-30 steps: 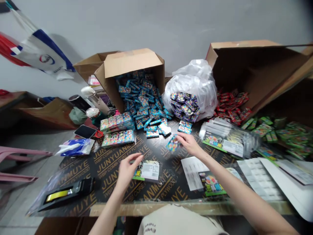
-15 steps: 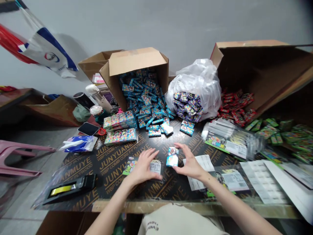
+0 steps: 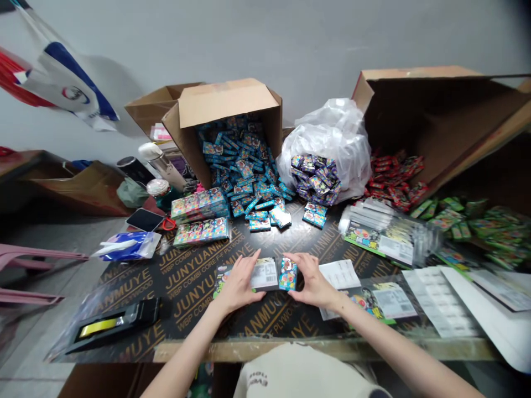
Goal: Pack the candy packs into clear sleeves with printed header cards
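Observation:
On the black printed tabletop, my left hand (image 3: 237, 284) spans a flat printed plastic pouch (image 3: 265, 273), thumb at its near edge and fingertips at its far edge. The pouch has a white label panel at its right end; my fingers cover its middle. Just right of that end, my right hand (image 3: 309, 281) pinches small blue candy boxes (image 3: 287, 274), which stand together as one block between thumb and fingers. How many boxes are in this grip I cannot tell.
Blue boxes spill from a carton (image 3: 230, 108); purple boxes (image 3: 317, 179) lie by a clear bag. Red packs (image 3: 396, 179) and green packs (image 3: 493, 226) are at right. Stacked pouches (image 3: 385, 235), filled packs (image 3: 201, 232), a tape dispenser (image 3: 116, 325) and label sheets (image 3: 442, 303) lie around.
My right hand has brought the blue boxes down and left to the pouch's right end. My left hand has closed over the pouch, which has shifted slightly away. The view has turned slightly.

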Motion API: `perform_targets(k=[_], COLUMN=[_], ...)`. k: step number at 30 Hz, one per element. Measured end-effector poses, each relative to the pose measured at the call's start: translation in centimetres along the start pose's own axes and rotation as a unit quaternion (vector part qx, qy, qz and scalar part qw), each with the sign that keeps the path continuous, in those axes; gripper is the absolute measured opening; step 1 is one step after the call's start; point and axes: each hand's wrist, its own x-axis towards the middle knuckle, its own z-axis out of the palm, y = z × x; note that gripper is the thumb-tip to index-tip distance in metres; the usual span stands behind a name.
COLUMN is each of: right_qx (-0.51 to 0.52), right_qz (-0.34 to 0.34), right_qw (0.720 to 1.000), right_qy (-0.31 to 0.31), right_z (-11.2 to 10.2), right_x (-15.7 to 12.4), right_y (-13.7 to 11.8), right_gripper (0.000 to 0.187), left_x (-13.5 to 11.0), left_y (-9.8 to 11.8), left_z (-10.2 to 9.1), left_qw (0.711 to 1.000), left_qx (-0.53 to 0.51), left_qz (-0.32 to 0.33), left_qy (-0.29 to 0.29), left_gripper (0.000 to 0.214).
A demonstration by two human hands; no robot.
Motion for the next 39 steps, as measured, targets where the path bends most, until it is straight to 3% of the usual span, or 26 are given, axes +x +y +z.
perform_targets(k=[7, 12, 15, 17, 19, 21, 23, 26, 29, 32, 34, 35, 37, 39], right_qx=[0.121, 0.109, 0.062, 0.028, -0.047, -0.162, -0.258, -0.29, -0.258, -0.207, -0.141, -0.087, 0.045, 0.133], right_qz=[-0.047, -0.012, -0.026, -0.024, 0.029, 0.109, 0.159, 0.155, 0.123, 0.081, 0.018, -0.022, -0.09, -0.105], right_qw=[0.989, 0.994, 0.998, 0.999, 0.994, 0.965, 0.934, 0.927, 0.942, 0.964, 0.986, 0.995, 0.994, 0.983], right_qy=[-0.069, 0.029, 0.004, 0.011, 0.096, 0.177, 0.191, 0.179, 0.176, 0.147, 0.085, 0.043, -0.041, -0.076], right_z=[-0.2, 0.5, 0.2, -0.9, -2.9, -5.8, -8.8, -12.3, -12.9, -11.3, -9.8, -9.1, -8.0, -7.2], right_x=[1.2, 0.7, 0.6, 1.8, 4.3, 7.7, 10.9, 13.8, 14.0, 11.9, 9.9, 8.8, 6.9, 5.5], right_y=[2.1, 2.1, 1.5, 2.1, 3.9, 6.5, 8.9, 11.2, 11.4, 9.7, 7.9, 6.9, 5.2, 4.2], right_gripper=[0.088, 0.092, 0.072, 0.059, 0.051, 0.051, 0.058, 0.05, 0.034, 0.032, 0.03, 0.029, 0.029, 0.032], left_x=[0.0, 0.6, 1.2, 1.6, 1.9, 2.1, 2.1, 1.9, 1.8, 2.5, 3.7, 4.3, 5.6, 6.6], left_y=[0.8, 0.8, 0.5, 0.3, 0.2, 0.2, 0.0, -0.4, -0.6, 0.3, 1.6, 2.3, 3.6, 4.7], left_z=[0.3, 0.8, 0.9, 1.2, 1.7, 2.4, 3.0, 3.5, 3.0, 1.8, 0.7, 0.3, -0.4, -0.6], left_qw=[0.999, 0.998, 0.996, 0.997, 0.997, 0.998, 0.999, 0.999, 0.999, 0.988, 0.949, 0.909, 0.795, 0.705], left_qx=[-0.023, -0.05, -0.06, -0.058, -0.048, -0.032, -0.017, -0.003, -0.009, -0.098, -0.253, -0.36, -0.559, -0.656], left_qz=[0.023, -0.021, -0.037, -0.037, -0.037, -0.034, -0.031, -0.034, -0.043, -0.09, -0.151, -0.187, -0.235, -0.261], left_qy=[-0.021, 0.038, 0.048, 0.047, 0.045, 0.04, 0.034, 0.029, 0.028, 0.075, 0.107, 0.099, 0.011, -0.064], left_gripper=[0.102, 0.096, 0.096, 0.096, 0.096, 0.095, 0.093, 0.092, 0.09, 0.079, 0.063, 0.056, 0.051, 0.047])
